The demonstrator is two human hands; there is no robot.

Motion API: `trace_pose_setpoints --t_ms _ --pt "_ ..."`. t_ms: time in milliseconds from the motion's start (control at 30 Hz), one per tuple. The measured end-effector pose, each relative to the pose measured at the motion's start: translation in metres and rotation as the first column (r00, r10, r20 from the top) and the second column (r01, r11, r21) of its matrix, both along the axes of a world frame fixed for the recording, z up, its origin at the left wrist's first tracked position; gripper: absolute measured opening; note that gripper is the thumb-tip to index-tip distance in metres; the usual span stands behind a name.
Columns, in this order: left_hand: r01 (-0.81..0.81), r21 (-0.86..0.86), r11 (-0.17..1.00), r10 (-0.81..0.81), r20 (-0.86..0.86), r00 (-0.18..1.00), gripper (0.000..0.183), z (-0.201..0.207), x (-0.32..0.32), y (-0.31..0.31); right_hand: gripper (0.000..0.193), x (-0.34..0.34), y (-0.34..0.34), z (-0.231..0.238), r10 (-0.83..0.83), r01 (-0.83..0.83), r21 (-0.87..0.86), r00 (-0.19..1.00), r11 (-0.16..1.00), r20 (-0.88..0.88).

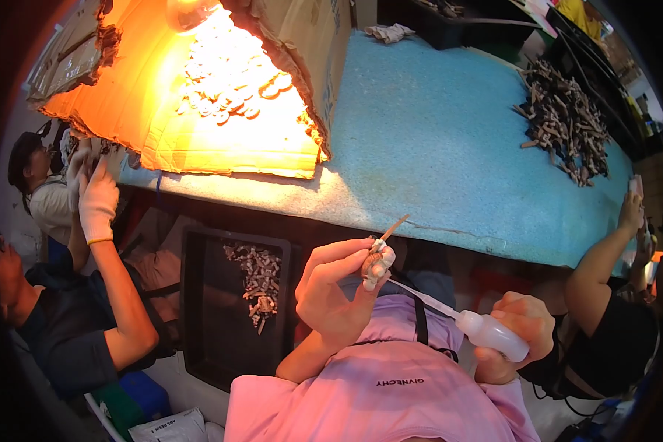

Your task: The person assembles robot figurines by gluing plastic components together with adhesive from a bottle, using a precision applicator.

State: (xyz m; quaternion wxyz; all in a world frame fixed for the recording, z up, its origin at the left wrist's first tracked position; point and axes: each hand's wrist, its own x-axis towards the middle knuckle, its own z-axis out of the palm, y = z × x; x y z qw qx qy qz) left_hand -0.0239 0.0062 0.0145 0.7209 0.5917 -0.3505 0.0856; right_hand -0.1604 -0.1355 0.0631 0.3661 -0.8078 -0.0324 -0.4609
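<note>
Pinched in the fingertips of my left hand [337,286] is a small white and tan piece [376,265], perhaps a little figurine, above my lap. A thin brown stick [396,226] juts up from behind it; whether the two are joined I cannot tell. My right hand [524,324] is wrapped round a translucent white squeeze bottle [493,335]. The bottle lies tilted, and its long thin nozzle [429,300] points up and left to the lower side of the piece. Tip and piece appear to meet, though the exact contact is too small to see.
A blue-topped table [435,132] spans ahead, bearing a brightly lit cardboard box [228,158] with many small pieces under a lamp [191,13]. A pile of small brown parts [567,121] lies at right. A black tray [206,324] with similar parts sits lower left. Co-workers flank both sides.
</note>
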Motion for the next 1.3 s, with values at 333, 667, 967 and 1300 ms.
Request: trace_pose_setpoints --t_ms 333,667,967,1300 --pt "0.022 -0.019 1.000 -0.022 -0.039 0.999 0.021 -0.002 -0.001 0.000 0.035 0.004 0.003 0.001 -0.013 0.010 0.126 1.000 0.992 0.026" --pt "0.024 0.035 0.999 -0.022 -0.042 0.999 0.028 -0.004 -0.002 0.007 0.035 0.001 0.001 0.004 0.006 -0.006 -0.034 1.000 0.999 -0.011" --pt "0.034 0.001 0.999 -0.033 -0.082 0.996 0.028 -0.001 -0.002 0.006 0.044 -0.002 0.011 0.002 -0.092 0.094 0.026 0.993 0.995 -0.072" --pt "0.029 -0.015 0.999 -0.030 -0.071 0.997 0.026 0.001 -0.001 0.006 0.038 0.002 0.003 0.005 0.063 -0.063 -0.025 0.998 0.998 -0.021"
